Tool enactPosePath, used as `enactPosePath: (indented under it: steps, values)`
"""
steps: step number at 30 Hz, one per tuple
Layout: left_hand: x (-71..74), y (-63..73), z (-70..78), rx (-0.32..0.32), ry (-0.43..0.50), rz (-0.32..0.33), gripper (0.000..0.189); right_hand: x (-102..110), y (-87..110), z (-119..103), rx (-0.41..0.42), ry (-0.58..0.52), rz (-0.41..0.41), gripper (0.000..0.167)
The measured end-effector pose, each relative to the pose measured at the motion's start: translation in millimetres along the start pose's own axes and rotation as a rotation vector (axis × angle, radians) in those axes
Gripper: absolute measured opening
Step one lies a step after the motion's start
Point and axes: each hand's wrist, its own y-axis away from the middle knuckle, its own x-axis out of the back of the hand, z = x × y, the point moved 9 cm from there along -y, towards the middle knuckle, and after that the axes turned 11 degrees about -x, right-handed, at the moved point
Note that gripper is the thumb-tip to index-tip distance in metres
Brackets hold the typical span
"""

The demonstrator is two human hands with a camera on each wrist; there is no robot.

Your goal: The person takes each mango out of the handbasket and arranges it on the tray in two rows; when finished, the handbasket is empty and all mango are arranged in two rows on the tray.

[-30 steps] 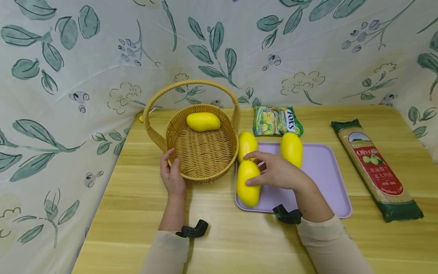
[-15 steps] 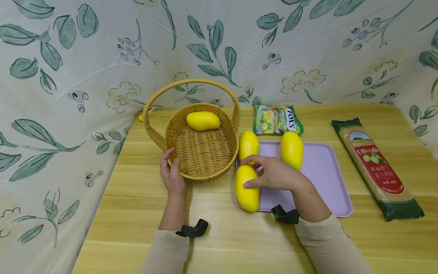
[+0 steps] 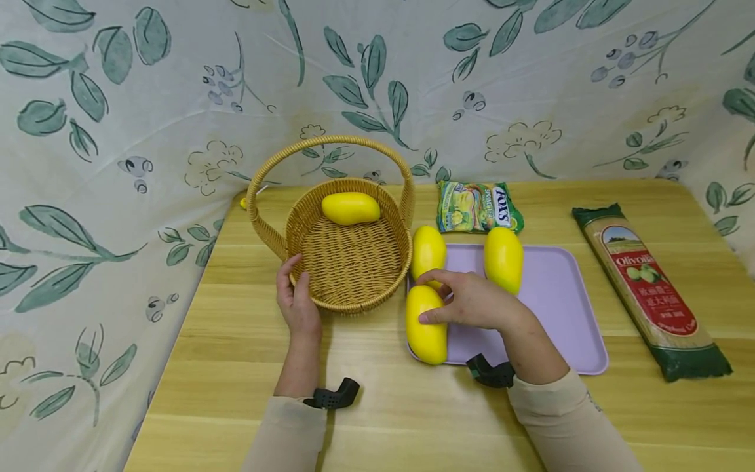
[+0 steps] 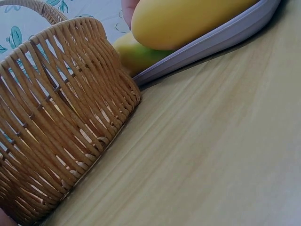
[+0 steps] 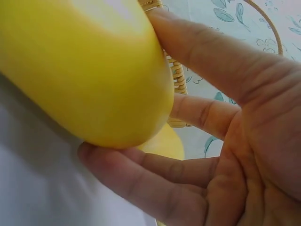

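Note:
My left hand point(image 3: 299, 311) holds the near-left rim of a round wicker basket point(image 3: 354, 307) with a tall arched handle. One yellow mango point(image 3: 350, 208) lies at the back inside it. To the right, my right hand point(image 3: 480, 301) grips another mango point(image 3: 426, 334) at the left end of a lilac tray point(image 3: 560, 314). In the right wrist view the thumb lies along one side of this mango point(image 5: 89, 70) and fingertips touch its end from below. Two more mangoes stand behind the hand, one at the tray's back-left corner point(image 3: 428, 249), one further right point(image 3: 503, 259).
A green candy bag point(image 3: 479, 208) lies behind the tray. Right of the tray is a long pack of spaghetti point(image 3: 651, 292). A leaf-patterned cloth point(image 3: 377, 78) hangs at the wooden table's point(image 3: 236, 367) back edge. A small yellow object point(image 3: 243, 204) sits at the back-left corner.
The mango in my right hand has shifted slightly toward me, and the right hand moved a little with it. During the last half second almost nothing moved. The left hand and basket stayed put.

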Motion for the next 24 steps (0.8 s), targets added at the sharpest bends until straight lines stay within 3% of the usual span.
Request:
enactPosePath:
  steps: [18, 24]
  values:
    - [0.2, -0.6, -0.6, 0.0, 0.012, -0.002, 0.032, -2.3, 0.3, 1.2, -0.024, -0.006, -0.033, 0.061]
    - [0.7, -0.4, -1.7, -0.002, 0.013, -0.003, 0.034, 5.7, 9.4, 0.3, -0.021, -0.007, -0.009, 0.063]
